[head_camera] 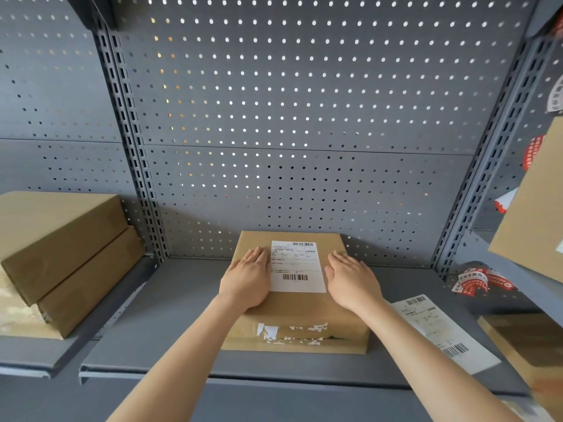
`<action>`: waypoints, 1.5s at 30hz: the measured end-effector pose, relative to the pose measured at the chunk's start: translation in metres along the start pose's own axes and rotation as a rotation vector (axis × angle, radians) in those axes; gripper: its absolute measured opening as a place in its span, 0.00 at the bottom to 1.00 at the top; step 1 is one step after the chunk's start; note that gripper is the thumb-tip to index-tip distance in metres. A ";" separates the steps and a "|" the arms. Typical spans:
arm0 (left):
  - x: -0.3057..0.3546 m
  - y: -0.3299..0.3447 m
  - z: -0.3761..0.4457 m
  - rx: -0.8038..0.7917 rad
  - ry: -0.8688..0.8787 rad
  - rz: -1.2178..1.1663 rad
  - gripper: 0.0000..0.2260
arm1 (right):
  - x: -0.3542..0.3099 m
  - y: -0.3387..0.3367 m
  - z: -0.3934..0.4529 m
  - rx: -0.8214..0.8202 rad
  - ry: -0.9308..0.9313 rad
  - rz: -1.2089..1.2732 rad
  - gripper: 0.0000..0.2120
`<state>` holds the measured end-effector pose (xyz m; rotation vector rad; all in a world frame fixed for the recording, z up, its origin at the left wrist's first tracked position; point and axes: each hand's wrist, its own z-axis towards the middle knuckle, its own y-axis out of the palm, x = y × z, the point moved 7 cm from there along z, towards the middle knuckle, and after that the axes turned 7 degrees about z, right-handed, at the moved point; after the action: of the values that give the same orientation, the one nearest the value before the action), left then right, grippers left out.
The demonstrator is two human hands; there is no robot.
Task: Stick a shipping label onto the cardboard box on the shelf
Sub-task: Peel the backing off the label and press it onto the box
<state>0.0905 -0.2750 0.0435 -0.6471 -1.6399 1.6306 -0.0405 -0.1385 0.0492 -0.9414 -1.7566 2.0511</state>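
**Both palms flat on the labelled box**

Under our fingers sits the cardboard box (pixel 300 306), resting on the grey shelf (pixel 170 324) with its back edge close to the pegboard wall (pixel 304 102). Our left hand (pixel 246 280) and right hand (pixel 353 280) lie palm down on the box top, fingers stretched out and spread flat, gripping nothing. Between the two hands lies the shipping label (pixel 297 266), white with a barcode at its top and another lower down; the left fingers (pixel 259 257) touch its left edge, and the right fingers (pixel 338 258) lie just beside its right edge. On the box's near face we see torn white tape remnants (pixel 292 332).

Right of our right hand, a second printed label sheet (pixel 438 330) lies on the shelf, apart from the box. Beyond it, rolls of red-and-white tape (pixel 478 283) lie near the upright post. Well to the left of our left hand, two stacked brown cartons (pixel 61 254) sit on the neighbouring shelf.
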 end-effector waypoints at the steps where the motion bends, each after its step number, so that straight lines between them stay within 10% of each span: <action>1: 0.002 -0.001 -0.002 0.007 -0.016 -0.014 0.23 | -0.001 -0.002 -0.002 0.010 0.010 0.004 0.25; 11: 0.018 0.003 -0.025 0.048 -0.150 0.011 0.34 | -0.027 0.004 -0.026 0.070 0.096 -0.071 0.43; 25: 0.003 -0.003 -0.029 -0.023 -0.013 0.023 0.24 | 0.001 0.000 -0.026 -0.023 -0.017 0.045 0.24; 35: 0.014 0.000 -0.041 -0.024 -0.100 0.063 0.42 | -0.018 0.007 -0.036 -0.008 0.070 -0.020 0.49; 45: -0.003 -0.002 -0.038 -0.110 0.063 0.084 0.29 | 0.003 0.003 -0.032 -0.074 -0.065 0.042 0.27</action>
<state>0.1226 -0.2535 0.0429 -0.8251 -1.6862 1.5707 -0.0220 -0.1125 0.0435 -0.9499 -1.8738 2.0774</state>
